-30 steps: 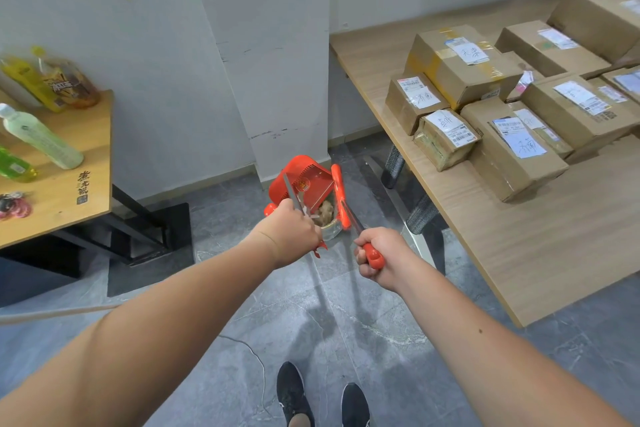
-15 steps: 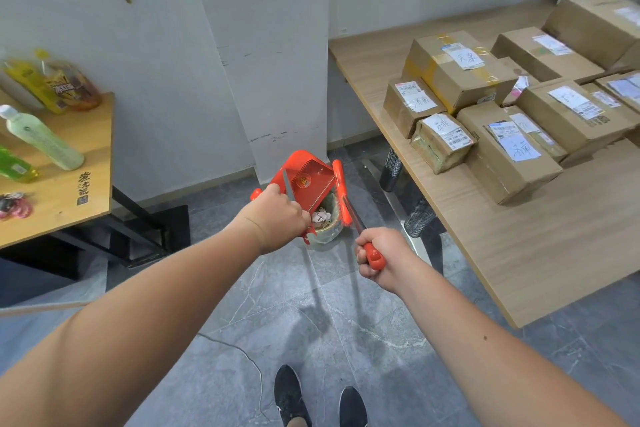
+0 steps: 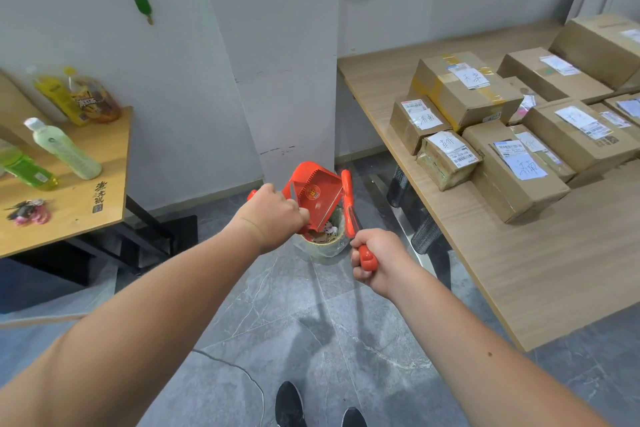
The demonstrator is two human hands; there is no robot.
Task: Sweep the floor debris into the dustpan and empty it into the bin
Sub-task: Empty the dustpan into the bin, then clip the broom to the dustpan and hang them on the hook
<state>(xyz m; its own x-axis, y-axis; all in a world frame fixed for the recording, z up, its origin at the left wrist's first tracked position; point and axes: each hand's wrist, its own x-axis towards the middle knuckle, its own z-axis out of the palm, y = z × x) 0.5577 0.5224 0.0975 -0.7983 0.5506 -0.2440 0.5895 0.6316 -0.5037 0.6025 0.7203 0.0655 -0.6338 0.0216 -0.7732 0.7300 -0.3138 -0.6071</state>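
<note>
A red dustpan (image 3: pixel 313 192) is tipped steeply over a small bin (image 3: pixel 323 246) lined with a clear bag, at the foot of a white pillar. My left hand (image 3: pixel 273 218) grips the dustpan's handle and hides part of it. Scraps of paper and debris (image 3: pixel 327 230) lie inside the bin under the pan's lip. My right hand (image 3: pixel 372 258) is closed around the red handle end of the broom (image 3: pixel 347 199), whose red head stands just right of the dustpan, above the bin.
A wooden table (image 3: pixel 540 274) with several taped cardboard parcels (image 3: pixel 464 94) runs along the right. On the left, a smaller wooden table (image 3: pixel 79 208) carries bottles and keys. Grey tiled floor (image 3: pixel 277 315) lies between them; my shoes (image 3: pixel 291 406) show at the bottom.
My left hand has tilted the dustpan higher and steeper over the bin. Debris that sat in the pan now lies in the bin. The right hand with the broom has barely moved.
</note>
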